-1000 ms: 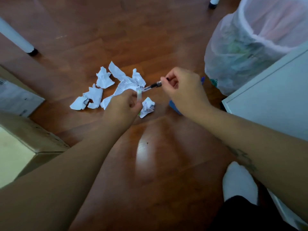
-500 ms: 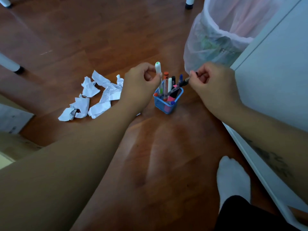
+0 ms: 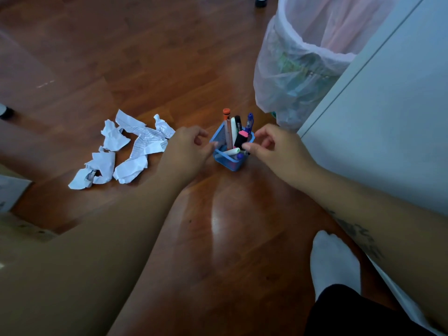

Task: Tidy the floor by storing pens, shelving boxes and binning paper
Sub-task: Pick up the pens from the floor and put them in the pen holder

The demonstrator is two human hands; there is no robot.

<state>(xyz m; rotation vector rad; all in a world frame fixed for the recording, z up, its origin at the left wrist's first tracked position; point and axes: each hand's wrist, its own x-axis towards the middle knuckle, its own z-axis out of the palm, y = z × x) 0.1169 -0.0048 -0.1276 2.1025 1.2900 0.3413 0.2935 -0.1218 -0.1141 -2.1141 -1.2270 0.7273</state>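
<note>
I count one blue mesh pen holder (image 3: 226, 160) between my two hands, with about seven pens and markers (image 3: 233, 132) in it. To its left lie roughly five crumpled papers (image 3: 135, 151). Far right stands one lined bin (image 3: 298, 69).

Wooden floor (image 3: 150, 57): crumpled paper (image 3: 126, 151); blue pen holder (image 3: 230, 161); lined bin (image 3: 298, 76); cardboard box (image 3: 21, 231); socked foot (image 3: 334, 263).

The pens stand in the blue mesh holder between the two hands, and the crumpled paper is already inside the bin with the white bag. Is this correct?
Not quite. The head view shows the crumpled paper lying on the floor, beside the left hand, not inside the bin. The rest holds: the pens stand in the blue mesh holder between the left hand and right hand.
</note>
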